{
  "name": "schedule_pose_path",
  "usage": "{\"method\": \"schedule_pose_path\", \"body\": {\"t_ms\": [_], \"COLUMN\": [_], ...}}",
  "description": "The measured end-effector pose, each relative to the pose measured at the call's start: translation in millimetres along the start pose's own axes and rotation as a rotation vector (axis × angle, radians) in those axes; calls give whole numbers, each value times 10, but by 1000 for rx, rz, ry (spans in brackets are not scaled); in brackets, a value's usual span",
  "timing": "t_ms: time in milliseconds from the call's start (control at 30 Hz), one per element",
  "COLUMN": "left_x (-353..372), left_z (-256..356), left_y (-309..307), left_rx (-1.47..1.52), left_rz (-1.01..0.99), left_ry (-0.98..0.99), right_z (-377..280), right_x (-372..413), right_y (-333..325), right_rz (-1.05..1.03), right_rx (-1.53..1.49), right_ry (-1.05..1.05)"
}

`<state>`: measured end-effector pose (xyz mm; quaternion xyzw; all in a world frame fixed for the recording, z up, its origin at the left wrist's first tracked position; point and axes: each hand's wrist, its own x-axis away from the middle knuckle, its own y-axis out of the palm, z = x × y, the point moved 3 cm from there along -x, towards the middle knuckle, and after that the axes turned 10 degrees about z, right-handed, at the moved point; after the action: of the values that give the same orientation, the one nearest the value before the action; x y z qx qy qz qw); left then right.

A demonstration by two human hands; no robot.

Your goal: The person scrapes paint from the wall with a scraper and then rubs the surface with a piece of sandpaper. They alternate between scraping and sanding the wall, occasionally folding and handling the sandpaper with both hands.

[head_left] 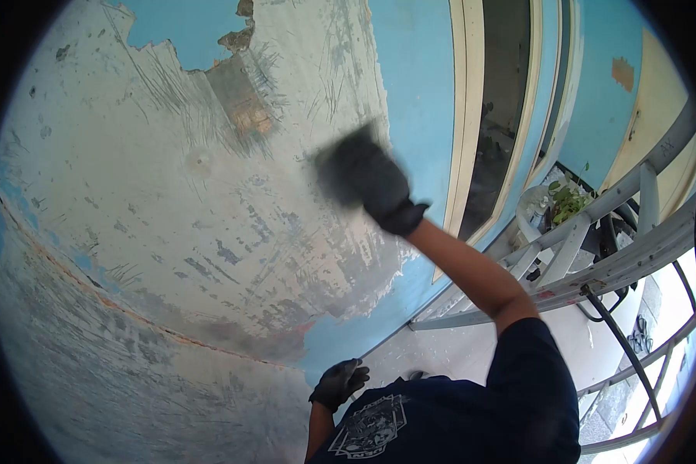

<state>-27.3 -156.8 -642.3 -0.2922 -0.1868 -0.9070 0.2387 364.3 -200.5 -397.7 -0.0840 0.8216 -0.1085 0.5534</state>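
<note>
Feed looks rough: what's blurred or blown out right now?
Head view: the right hand is motion-blurred against the wall, so its grip is unreadable; the left hand is sharp; the ground beyond the railing is overexposed at lower right; fisheye bends the window frame and blackens the corners.

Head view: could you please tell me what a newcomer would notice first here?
The wall, scraped to patchy white with blue paint remaining at top and right, fills most of the view. A black-gloved right hand, blurred, is raised against it at centre, while the gloved left hand hangs low near the bottom edge.
</note>
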Motion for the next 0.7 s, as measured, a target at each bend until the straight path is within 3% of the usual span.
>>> {"method": "schedule_pose_path", "body": {"t_ms": [100, 133, 233, 300, 333, 400, 433, 467, 500, 533, 567, 633, 667, 700], "left_x": [-46, -31, -4, -120, -32, -53, -57, -42, -90, -161, -179, -20, -72, -81], "left_z": [-141, -115, -148, -294, -166, -141, -159, -133, -237, -307, -315, -92, -40, -97], "left_y": [-194, -216, -162, -290, -207, -301, -269, -228, -305, -408, -445, -375, -394, -403], "left_rx": [-190, -316, -483, -254, -34, -72, -94, 61, 64, -315, -700, -472, -156, 166], "left_rz": [-97, -126, -115, -101, -25, -46, -81, 8, 8, -91, -188, -149, -25, 95], "left_ry": [126, 309, 468, 264, -56, 20, 99, -43, -44, 326, 695, 494, 170, -159], "right_z": [-507, -525, -572, -462, -492, -571, -194, 173, 325, 254, 67, -913, -801, -663], "right_x": [-84, -25, 365, 613, 396, 23, 152, 302, 368, 385, 392, -378, -392, -355], "right_y": [-271, -236, -35, 220, 141, -51, 158, 330, 371, 349, 271, -379, -319, -241], "right_rz": [-300, -302, -183, -78, -202, -603, -364, -126, 119, 123, 197, -352, -356, -169], "right_rx": [656, 658, 379, 176, 379, 896, 829, 755, 671, 669, 30, 795, 797, 865], "right_ry": [-71, -66, -197, -270, -68, 243, 194, 142, 96, 96, 233, 329, 325, 170]}}
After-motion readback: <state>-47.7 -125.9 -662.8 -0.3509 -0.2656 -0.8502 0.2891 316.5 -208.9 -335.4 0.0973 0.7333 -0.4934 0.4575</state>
